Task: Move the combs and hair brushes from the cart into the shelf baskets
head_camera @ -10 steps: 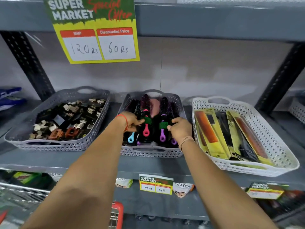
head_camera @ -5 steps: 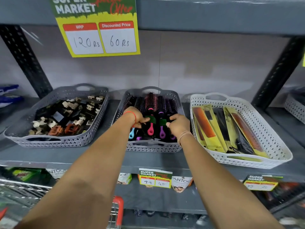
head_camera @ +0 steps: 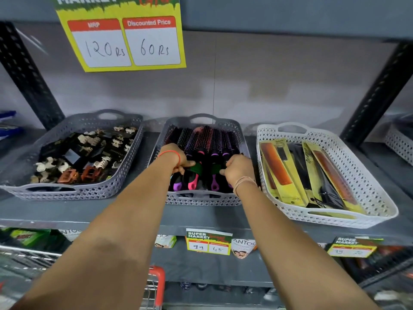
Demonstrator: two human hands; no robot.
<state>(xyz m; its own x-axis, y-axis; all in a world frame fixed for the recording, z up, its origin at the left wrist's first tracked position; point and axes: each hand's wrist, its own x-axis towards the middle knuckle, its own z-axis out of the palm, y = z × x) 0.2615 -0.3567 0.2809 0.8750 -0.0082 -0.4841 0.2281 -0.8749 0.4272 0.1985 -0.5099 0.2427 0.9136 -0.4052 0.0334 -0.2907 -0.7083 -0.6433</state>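
Observation:
Several round hair brushes (head_camera: 206,151) with black bristle heads and pink, purple and blue handles lie side by side in the middle grey basket (head_camera: 202,199) on the shelf. My left hand (head_camera: 178,161) rests inside the basket on the left brushes, fingers closed on their handles near a green tag. My right hand (head_camera: 237,168) grips the brushes on the right side by their handles. Packaged combs (head_camera: 308,173) in yellow sleeves fill the white basket (head_camera: 335,218) to the right.
A grey basket (head_camera: 55,191) of hair clips (head_camera: 78,157) stands at the left. A yellow price sign (head_camera: 125,39) hangs from the upper shelf. The cart's red handle (head_camera: 156,276) and wire rim show at the bottom left. Black shelf posts (head_camera: 375,95) flank the bay.
Both hands have pushed the brushes closer together in the middle basket, and the row now sits tighter. The camera has moved closer to the shelf.

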